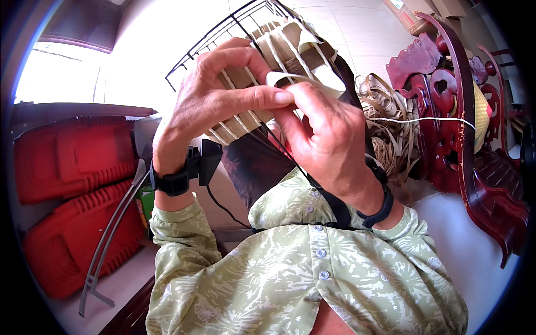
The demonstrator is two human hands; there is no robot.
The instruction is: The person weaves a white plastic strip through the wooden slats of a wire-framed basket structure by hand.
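A half-woven basket (285, 47) with a black wire frame and pale upright cords leans across my lap, its brown and cream strips running between the cords. Against its near side, my left hand (198, 103) curls with thumb and index finger pinching a flat cream weaving strip (333, 82). My right hand (330, 128) is closed by the left thumb tip, its fingers gripping the same strip, which arches over them in a loop. The two hands meet at the fingertips. The right fingertips and the strip's end are hidden behind the knuckles. Both wrists carry black straps.
To the right, a tangled heap of tan strips (388, 137) lies beside a carved dark-red wooden chair (463, 106). A thin white cord (424, 119) stretches between them. At left are red plastic pieces (78, 156) and a bent grey piece (114, 229). Cardboard boxes (410, 17) stand far right.
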